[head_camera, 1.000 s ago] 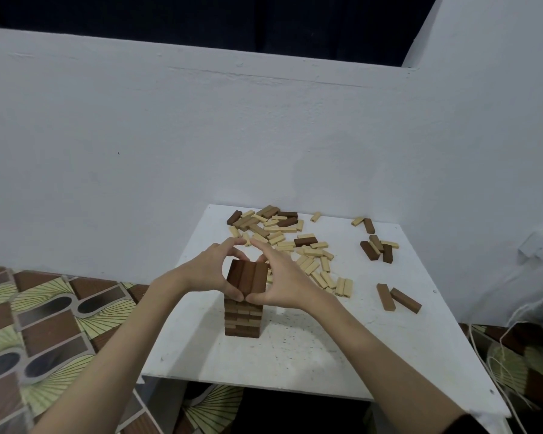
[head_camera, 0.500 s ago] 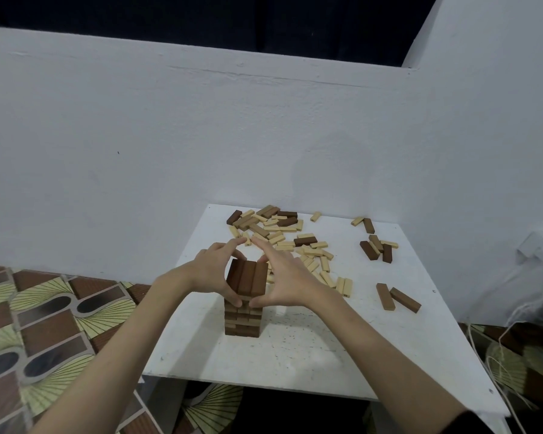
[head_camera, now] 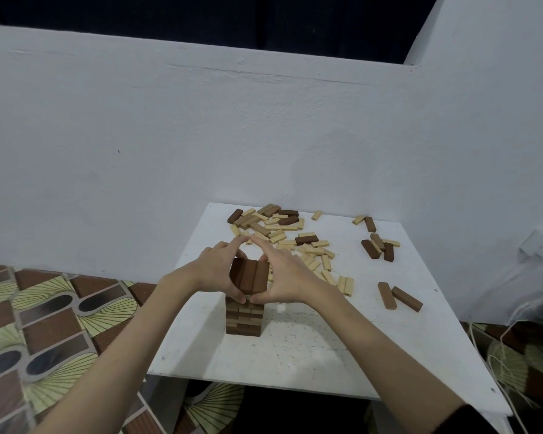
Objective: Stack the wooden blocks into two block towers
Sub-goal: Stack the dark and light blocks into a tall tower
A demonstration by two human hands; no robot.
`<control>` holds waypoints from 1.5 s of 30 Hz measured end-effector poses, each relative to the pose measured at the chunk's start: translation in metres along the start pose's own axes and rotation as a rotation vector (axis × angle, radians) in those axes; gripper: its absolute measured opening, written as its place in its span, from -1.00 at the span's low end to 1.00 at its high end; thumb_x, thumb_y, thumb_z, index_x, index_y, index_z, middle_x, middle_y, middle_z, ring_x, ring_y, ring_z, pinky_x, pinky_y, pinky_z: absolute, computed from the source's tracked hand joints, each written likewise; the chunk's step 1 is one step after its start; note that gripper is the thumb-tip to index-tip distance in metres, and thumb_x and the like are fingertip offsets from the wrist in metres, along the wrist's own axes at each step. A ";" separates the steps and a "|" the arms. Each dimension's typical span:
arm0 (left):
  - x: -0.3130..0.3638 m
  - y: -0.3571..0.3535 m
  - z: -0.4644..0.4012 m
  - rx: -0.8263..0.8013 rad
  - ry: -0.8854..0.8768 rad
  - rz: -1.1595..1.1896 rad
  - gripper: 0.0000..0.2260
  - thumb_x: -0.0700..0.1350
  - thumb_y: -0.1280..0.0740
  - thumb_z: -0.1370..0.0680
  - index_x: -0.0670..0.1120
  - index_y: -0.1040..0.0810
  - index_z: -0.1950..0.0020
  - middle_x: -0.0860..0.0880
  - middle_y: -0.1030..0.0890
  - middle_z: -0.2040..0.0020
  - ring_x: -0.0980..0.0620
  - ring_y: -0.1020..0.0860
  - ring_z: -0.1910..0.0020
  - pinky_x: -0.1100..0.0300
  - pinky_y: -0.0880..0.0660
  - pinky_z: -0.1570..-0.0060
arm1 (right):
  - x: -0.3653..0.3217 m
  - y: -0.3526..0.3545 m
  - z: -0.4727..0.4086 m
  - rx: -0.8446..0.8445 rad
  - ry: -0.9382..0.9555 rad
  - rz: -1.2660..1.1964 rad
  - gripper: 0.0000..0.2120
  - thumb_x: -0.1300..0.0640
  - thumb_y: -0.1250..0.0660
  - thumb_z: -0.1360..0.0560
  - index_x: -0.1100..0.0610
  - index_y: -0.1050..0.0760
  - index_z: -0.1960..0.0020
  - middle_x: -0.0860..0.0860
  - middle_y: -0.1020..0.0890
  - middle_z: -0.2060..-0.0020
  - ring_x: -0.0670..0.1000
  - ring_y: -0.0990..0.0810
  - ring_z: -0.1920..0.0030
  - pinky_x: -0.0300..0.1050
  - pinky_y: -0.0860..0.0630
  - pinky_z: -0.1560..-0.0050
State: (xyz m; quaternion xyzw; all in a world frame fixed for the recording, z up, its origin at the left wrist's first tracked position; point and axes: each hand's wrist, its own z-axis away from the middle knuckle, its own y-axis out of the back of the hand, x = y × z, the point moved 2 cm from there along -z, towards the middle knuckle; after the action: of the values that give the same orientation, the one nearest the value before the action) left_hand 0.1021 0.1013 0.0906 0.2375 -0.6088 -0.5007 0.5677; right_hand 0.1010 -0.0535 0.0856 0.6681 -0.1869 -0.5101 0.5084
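Little has shifted since half a second ago: both hands stay cupped around the top layer of three dark brown wooden blocks (head_camera: 249, 276) on the stacked brown block tower (head_camera: 244, 317). Left hand (head_camera: 216, 268) and right hand (head_camera: 283, 277) press its sides with curved fingers, thumbs at the near edge, on the white square table (head_camera: 351, 346). Loose pale and dark wooden blocks (head_camera: 287, 238) lie scattered behind.
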 end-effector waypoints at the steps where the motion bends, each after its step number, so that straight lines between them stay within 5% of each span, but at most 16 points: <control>1: -0.001 0.000 -0.001 -0.002 0.001 0.004 -0.02 -0.04 -0.58 -0.28 0.06 0.00 -0.50 0.04 -0.42 -0.30 0.01 -0.24 -0.34 0.12 -0.15 -0.31 | 0.000 0.000 0.000 -0.002 -0.002 -0.004 0.05 -0.07 -0.53 -0.29 -0.12 0.09 -0.54 -0.05 -0.43 -0.02 0.10 -0.40 -0.18 0.09 -0.41 -0.17; 5: -0.006 0.001 -0.001 -0.012 0.010 0.055 0.08 0.00 -0.62 -0.22 0.07 0.05 -0.51 0.06 -0.38 -0.33 0.02 -0.20 -0.38 0.06 -0.19 -0.36 | 0.002 0.003 0.002 -0.018 -0.032 -0.048 0.14 -0.08 -0.58 -0.25 -0.16 0.15 -0.54 0.03 -0.46 -0.22 0.08 -0.35 -0.29 0.08 -0.36 -0.27; 10: -0.020 0.025 0.013 -0.006 0.116 0.422 0.12 0.19 -0.60 -0.14 0.06 -0.02 -0.53 0.03 -0.30 -0.42 0.06 -0.25 -0.38 0.18 -0.23 -0.30 | 0.014 0.028 0.014 -0.011 -0.123 -0.266 0.08 0.06 -0.57 -0.31 -0.10 0.13 -0.54 0.03 -0.36 -0.39 0.03 -0.29 -0.41 -0.07 -0.30 -0.31; 13: -0.023 0.035 0.018 0.118 0.240 0.584 -0.21 0.14 -0.42 -0.42 -0.11 -0.14 -0.51 -0.10 -0.37 -0.40 -0.04 -0.37 -0.35 0.14 -0.30 -0.25 | 0.016 0.040 0.019 0.076 -0.181 -0.420 -0.07 0.09 -0.50 -0.40 -0.03 0.05 -0.55 0.03 -0.39 -0.38 0.02 -0.34 -0.39 -0.09 -0.35 -0.28; 17: -0.014 0.029 0.019 0.056 0.412 0.849 -0.32 0.22 -0.16 -0.55 -0.24 -0.15 -0.47 -0.27 -0.38 -0.35 -0.18 -0.44 -0.27 0.01 -0.37 -0.27 | 0.004 0.037 0.023 0.123 -0.390 -0.838 -0.24 -0.19 -0.26 -0.52 0.09 -0.02 -0.55 0.11 -0.34 -0.42 0.11 -0.37 -0.38 0.08 -0.33 -0.38; 22: -0.002 0.011 0.020 -0.019 0.474 0.950 -0.18 0.36 -0.04 -0.50 -0.25 -0.07 -0.51 -0.28 -0.30 -0.42 -0.19 -0.34 -0.37 -0.01 -0.24 -0.38 | -0.016 0.018 0.034 -0.003 -0.520 -1.268 -0.19 -0.36 -0.03 -0.52 0.04 0.18 -0.56 0.31 -0.01 -0.51 0.22 -0.15 -0.48 0.15 -0.08 -0.47; 26: 0.000 0.006 0.019 -0.024 0.478 0.982 -0.17 0.39 0.01 -0.50 -0.23 -0.03 -0.52 -0.26 -0.24 -0.46 -0.17 -0.28 -0.43 0.01 -0.17 -0.40 | -0.030 0.012 0.041 -0.026 -0.512 -1.340 -0.25 -0.33 0.09 -0.56 0.07 0.23 -0.56 0.24 -0.29 -0.42 0.17 -0.25 -0.42 0.15 0.04 -0.48; 32: 0.002 0.001 0.017 -0.048 0.473 1.013 -0.18 0.38 -0.01 -0.50 -0.21 -0.03 -0.52 -0.24 -0.20 -0.49 -0.17 -0.24 -0.45 -0.02 -0.14 -0.43 | -0.038 0.013 0.041 -0.057 -0.502 -1.337 -0.26 -0.32 0.11 -0.57 0.07 0.24 -0.56 0.25 -0.34 -0.37 0.19 -0.23 -0.46 0.09 -0.11 -0.43; 37: 0.001 -0.001 0.015 -0.068 0.432 1.012 -0.19 0.38 -0.04 -0.50 -0.15 -0.01 -0.54 -0.20 -0.16 -0.51 -0.15 -0.19 -0.48 -0.02 -0.11 -0.44 | -0.031 0.009 0.037 -0.068 -0.477 -1.253 -0.22 -0.39 0.09 -0.52 0.01 0.22 -0.56 0.26 -0.05 -0.51 0.20 -0.04 -0.53 0.18 0.08 -0.48; 40: -0.006 0.005 0.017 0.035 0.346 0.865 -0.30 0.28 -0.14 -0.54 -0.05 -0.03 -0.54 -0.06 -0.14 -0.53 -0.08 -0.18 -0.49 0.01 -0.11 -0.45 | -0.018 0.011 0.033 -0.034 -0.411 -0.933 -0.05 -0.42 -0.24 -0.39 -0.08 0.15 -0.56 0.06 0.03 -0.56 0.11 0.02 -0.54 0.16 -0.02 -0.48; 43: -0.015 0.013 0.021 0.023 0.146 0.535 -0.10 0.14 -0.47 -0.38 0.01 0.02 -0.54 0.07 -0.18 -0.51 0.04 -0.17 -0.48 0.19 -0.15 -0.35 | -0.013 0.015 0.029 -0.024 -0.229 -0.496 0.14 -0.11 -0.50 -0.37 -0.01 0.34 -0.54 0.03 -0.07 -0.55 0.05 -0.10 -0.52 -0.12 -0.19 -0.33; 45: -0.016 0.012 0.021 -0.020 0.069 0.339 -0.01 -0.03 -0.56 -0.33 0.00 0.05 -0.54 0.07 -0.20 -0.49 0.06 -0.13 -0.48 0.22 -0.14 -0.33 | -0.010 0.011 0.023 -0.047 -0.150 -0.275 0.22 -0.04 -0.56 -0.32 -0.04 0.38 -0.52 0.05 -0.12 -0.53 0.06 -0.14 -0.51 -0.12 -0.21 -0.33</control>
State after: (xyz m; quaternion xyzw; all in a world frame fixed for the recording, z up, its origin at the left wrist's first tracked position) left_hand 0.0894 0.1266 0.0975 0.1426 -0.6153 -0.3953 0.6670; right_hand 0.0798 -0.0616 0.1011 0.6353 -0.1191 -0.6278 0.4337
